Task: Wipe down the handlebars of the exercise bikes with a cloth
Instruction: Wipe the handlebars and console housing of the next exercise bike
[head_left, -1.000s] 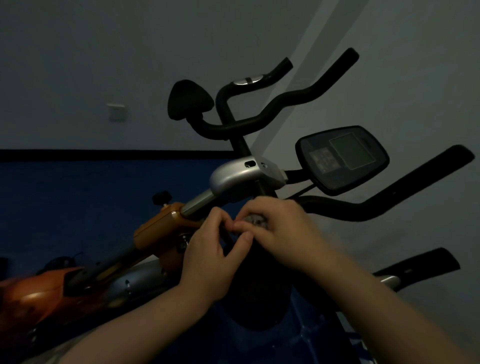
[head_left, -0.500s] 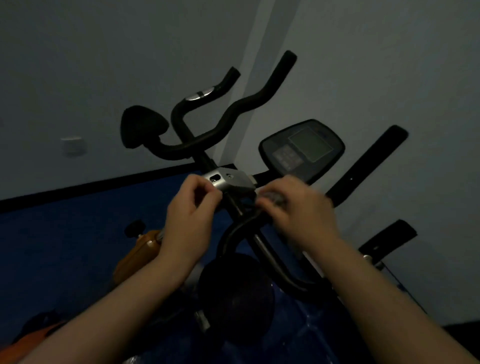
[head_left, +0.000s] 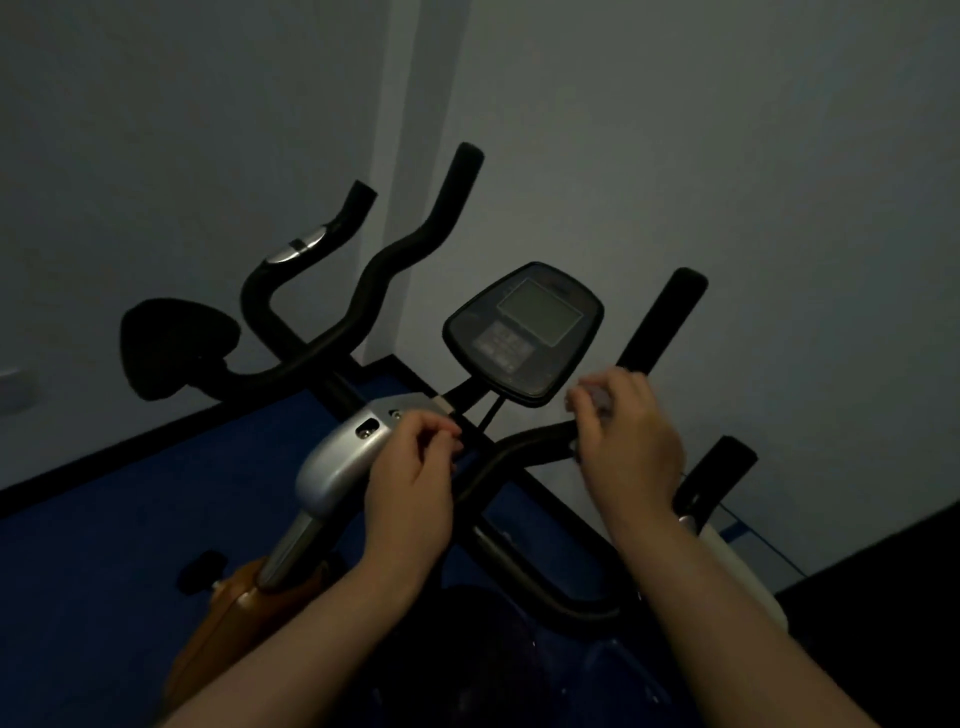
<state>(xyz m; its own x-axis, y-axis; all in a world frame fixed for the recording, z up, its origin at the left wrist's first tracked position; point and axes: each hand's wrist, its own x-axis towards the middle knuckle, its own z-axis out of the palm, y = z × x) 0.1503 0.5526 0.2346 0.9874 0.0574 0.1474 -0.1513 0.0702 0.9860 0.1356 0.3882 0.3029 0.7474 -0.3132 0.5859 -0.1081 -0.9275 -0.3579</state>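
Head view: near handlebar (head_left: 524, 441) runs left-right — right hand (head_left: 631, 441) pinches something pale and blurred beside it, left hand (head_left: 410, 483) curled, contents unclear; console (head_left: 524, 332) behind.

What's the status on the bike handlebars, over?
Left hand loosely curled beside silver stem housing, no cloth seen in it. Right hand on near handlebar, pinching something small and pale, maybe cloth. Console close above.
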